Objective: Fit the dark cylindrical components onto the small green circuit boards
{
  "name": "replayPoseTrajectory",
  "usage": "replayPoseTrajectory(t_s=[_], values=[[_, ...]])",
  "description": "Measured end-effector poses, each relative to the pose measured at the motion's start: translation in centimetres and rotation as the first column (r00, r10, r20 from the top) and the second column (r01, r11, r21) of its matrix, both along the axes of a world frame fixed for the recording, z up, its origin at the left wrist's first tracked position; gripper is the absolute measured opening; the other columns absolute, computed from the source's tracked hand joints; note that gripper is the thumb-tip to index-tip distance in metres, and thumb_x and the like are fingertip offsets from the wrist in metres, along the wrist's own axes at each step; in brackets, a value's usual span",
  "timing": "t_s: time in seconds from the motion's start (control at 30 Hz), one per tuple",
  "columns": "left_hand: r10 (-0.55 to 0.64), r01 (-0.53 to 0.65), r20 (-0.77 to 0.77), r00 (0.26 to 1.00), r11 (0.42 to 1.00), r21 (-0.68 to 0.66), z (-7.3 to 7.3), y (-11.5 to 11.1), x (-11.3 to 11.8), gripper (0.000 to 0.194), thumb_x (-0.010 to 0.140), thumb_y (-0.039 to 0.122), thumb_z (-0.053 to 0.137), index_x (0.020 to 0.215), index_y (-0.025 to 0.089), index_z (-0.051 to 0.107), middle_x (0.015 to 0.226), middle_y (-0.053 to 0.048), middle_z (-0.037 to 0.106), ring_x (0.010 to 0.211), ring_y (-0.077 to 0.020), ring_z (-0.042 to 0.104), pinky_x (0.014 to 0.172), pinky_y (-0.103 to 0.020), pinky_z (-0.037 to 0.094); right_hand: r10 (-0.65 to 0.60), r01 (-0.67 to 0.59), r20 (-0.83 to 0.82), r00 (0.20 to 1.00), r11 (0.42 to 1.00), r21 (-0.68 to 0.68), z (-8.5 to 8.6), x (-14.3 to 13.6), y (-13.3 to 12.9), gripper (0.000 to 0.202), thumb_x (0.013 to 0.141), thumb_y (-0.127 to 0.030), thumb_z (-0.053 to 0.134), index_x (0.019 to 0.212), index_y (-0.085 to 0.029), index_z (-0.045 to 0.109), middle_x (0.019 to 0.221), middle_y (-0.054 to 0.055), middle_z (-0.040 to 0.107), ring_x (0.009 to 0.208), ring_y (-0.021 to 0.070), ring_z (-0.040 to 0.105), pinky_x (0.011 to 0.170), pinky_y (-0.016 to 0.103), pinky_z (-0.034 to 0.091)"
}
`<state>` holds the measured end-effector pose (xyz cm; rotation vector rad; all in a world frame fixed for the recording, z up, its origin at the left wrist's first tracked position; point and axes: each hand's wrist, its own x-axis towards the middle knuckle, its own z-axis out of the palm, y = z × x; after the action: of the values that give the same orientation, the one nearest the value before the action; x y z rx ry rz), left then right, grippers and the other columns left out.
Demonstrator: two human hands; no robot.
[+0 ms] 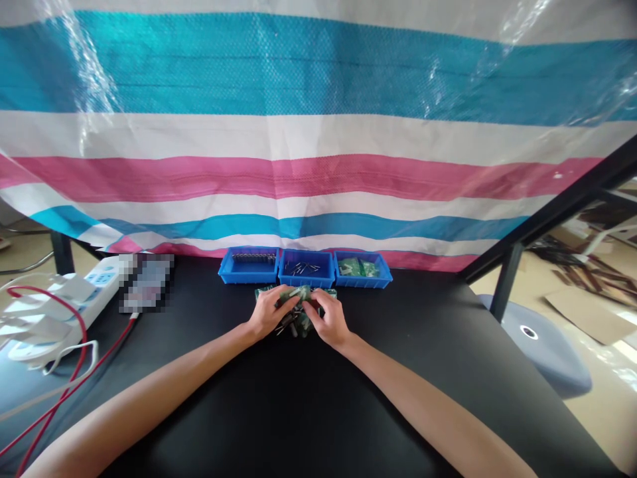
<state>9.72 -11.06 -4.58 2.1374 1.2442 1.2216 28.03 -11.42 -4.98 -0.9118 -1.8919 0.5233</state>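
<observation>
Both my hands meet over a small pile on the black table. My left hand (271, 312) pinches the left side of a green-and-clear plastic packet (300, 293). On the packet's right side, my right hand (328, 319) has its thumb and fingers closed. Under the hands lies a heap of similar packets and thin metal pieces (293, 324), partly covered by my fingers. Just beyond stand three blue bins in a row. The left bin (248, 273) has a line of small metal parts, the middle bin (306, 277) loose thin metal pins, and the right bin (363, 281) green-and-clear packets.
A white power strip (102, 282) with plugged-in chargers sits at the left, beside a blurred-out device (146, 284) on a red cable (107, 362). A striped plastic sheet (298, 179) hangs behind the table (279, 411). A grey stool (542, 345) stands off the right edge.
</observation>
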Motion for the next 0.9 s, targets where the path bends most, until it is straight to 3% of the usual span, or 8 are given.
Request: replayPoseTrajectory(t_s=[0.3,0.6,0.9], values=[[0.003,-0.001,-0.029,1.0,0.999,0.052,-0.1,0.0,0.0,0.024,0.093,0.035,0.051,0.082,0.015,0.061,0.071,0.0,0.06,0.062,-0.0102,0.056,0.062,-0.02,0.045,-0.006,0.006,0.022,1.0,1.0,-0.017,0.1,0.0,0.0,0.015,0.092,-0.028,0.052,0.079,-0.019,0.055,0.071,0.002,0.054,0.064,0.0148,0.054,0.062,0.026,0.044],[-0.017,0.018,-0.059,0.998,1.0,0.007,0.5,-0.1,0.1,0.023,0.087,0.038,0.059,0.09,0.016,0.064,0.07,0.0,0.058,0.063,-0.0117,0.054,0.059,-0.021,0.043,-0.041,0.041,-0.002,0.999,0.999,-0.013,-0.4,0.0,0.2,0.016,0.092,-0.026,0.052,0.08,-0.019,0.059,0.073,0.003,0.06,0.065,0.0162,0.058,0.063,0.027,0.046],[-0.044,0.043,-0.041,0.998,0.999,-0.008,0.8,-0.3,0.5,0.014,0.085,0.026,0.057,0.092,0.017,0.065,0.08,-0.003,0.065,0.07,-0.013,0.059,0.064,-0.022,0.046,-0.044,0.042,-0.042,0.998,0.998,-0.039,-0.3,0.0,0.1,0.02,0.093,-0.025,0.051,0.078,-0.019,0.062,0.07,0.004,0.064,0.064,0.0173,0.062,0.062,0.028,0.048]])
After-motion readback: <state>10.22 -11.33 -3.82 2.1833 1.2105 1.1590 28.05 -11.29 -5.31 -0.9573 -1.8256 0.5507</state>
